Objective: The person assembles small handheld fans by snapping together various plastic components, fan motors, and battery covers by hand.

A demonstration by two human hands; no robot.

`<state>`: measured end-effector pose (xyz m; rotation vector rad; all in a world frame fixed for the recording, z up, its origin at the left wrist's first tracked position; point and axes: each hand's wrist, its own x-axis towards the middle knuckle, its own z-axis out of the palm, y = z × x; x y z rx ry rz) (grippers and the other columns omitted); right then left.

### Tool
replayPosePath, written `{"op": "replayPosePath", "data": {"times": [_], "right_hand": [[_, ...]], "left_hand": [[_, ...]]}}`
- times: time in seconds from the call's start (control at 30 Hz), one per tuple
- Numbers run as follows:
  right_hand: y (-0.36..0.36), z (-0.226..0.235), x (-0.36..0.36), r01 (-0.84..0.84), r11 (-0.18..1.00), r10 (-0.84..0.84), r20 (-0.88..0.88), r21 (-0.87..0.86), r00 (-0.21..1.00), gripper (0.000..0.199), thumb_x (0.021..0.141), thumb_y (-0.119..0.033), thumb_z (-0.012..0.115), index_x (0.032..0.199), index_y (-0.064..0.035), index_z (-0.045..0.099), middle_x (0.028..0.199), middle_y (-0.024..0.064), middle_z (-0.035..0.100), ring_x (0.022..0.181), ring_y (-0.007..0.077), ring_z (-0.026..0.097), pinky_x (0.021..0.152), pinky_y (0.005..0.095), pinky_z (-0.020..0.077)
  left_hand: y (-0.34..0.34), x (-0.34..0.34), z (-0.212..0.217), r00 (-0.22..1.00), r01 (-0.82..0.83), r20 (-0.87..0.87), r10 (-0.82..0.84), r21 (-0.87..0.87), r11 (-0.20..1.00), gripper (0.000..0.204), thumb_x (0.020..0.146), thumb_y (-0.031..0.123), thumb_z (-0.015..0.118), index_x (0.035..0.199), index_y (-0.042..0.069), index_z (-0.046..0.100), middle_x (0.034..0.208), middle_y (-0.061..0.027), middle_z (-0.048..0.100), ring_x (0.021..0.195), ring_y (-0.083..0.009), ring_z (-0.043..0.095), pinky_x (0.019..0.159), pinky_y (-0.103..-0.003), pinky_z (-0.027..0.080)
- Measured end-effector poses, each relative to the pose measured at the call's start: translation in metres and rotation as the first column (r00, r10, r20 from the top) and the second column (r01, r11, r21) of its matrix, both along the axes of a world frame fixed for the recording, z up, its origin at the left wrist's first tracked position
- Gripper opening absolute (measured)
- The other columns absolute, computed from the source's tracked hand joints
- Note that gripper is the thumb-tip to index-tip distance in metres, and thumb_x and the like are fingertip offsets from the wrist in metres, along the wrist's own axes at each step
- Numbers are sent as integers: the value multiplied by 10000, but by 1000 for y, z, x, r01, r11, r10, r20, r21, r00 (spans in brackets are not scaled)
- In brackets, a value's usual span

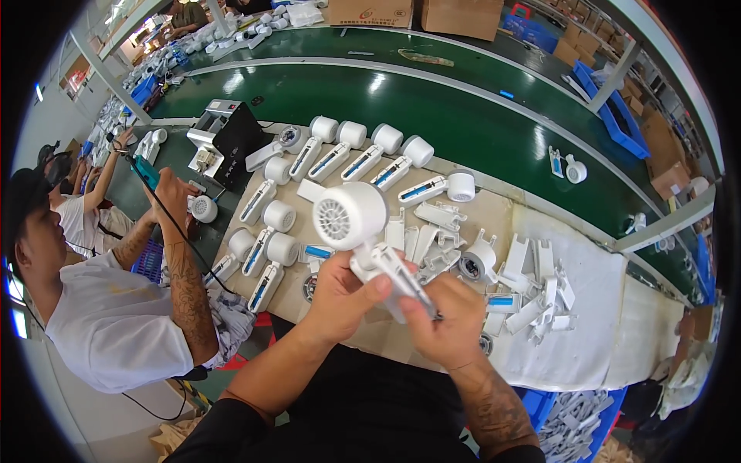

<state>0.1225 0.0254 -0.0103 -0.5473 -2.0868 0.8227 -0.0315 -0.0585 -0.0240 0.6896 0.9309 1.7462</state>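
Observation:
A white handheld fan [351, 214] is held in front of me, its round grilled head up and to the left. My left hand [345, 297] grips the handle just below the head. My right hand [445, 316] is closed around the lower end of the handle, thumb pressed on it. The handle's upper side looks uncovered, with a dark strip inside; the fingers hide part of it. Behind my hands lie white plastic handle shells [440, 214] and another fan head [478, 258]. Several fans [359, 162] with open handles and blue cells stand in a row at the far table edge.
Loose white shells [540, 289] are heaped to the right on the covered table [594, 309]. A green conveyor belt [309, 89] runs beyond. On the left stand a black-sided machine [235, 143] and a co-worker [116, 309] holding a teal power screwdriver [144, 171]. A blue bin [579, 424] of parts sits lower right.

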Motion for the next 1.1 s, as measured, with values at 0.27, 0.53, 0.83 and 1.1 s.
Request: {"op": "replayPosePath", "data": {"times": [0.27,0.53,0.83,1.1], "right_hand": [[-2,35,4,-9,1000,8,-97,-9,995,315,743,-209,837,920,-30,647,839,110,643,666,214,623,557,295,488],[-8,51,-9,-33,985,72,-232,168,970,422,710,-18,838,1045,-34,580,901,95,699,757,244,659,673,325,525],[-12,42,-15,-35,994,69,-337,108,939,472,710,48,835,1027,-33,495,890,99,712,756,217,674,626,291,531],[-15,40,-10,-74,996,84,-226,51,971,540,747,135,762,1069,-43,367,918,162,703,826,188,646,720,274,501]], "left_hand": [[-7,-7,14,999,32,-29,-28,154,988,488,828,212,811,1202,-21,600,1138,-155,673,1078,-278,673,922,-411,559],[-12,-7,15,991,78,-126,-51,224,971,502,860,154,774,1265,-52,561,1258,-195,610,1260,-321,553,1007,-448,512],[-12,-7,7,982,16,-185,34,262,965,519,843,76,774,1293,11,523,1252,-151,618,1257,-320,552,991,-449,533],[-13,-4,12,980,-22,-191,58,187,982,508,848,213,788,1268,13,584,1255,-107,607,1218,-331,587,1031,-458,481]]}}
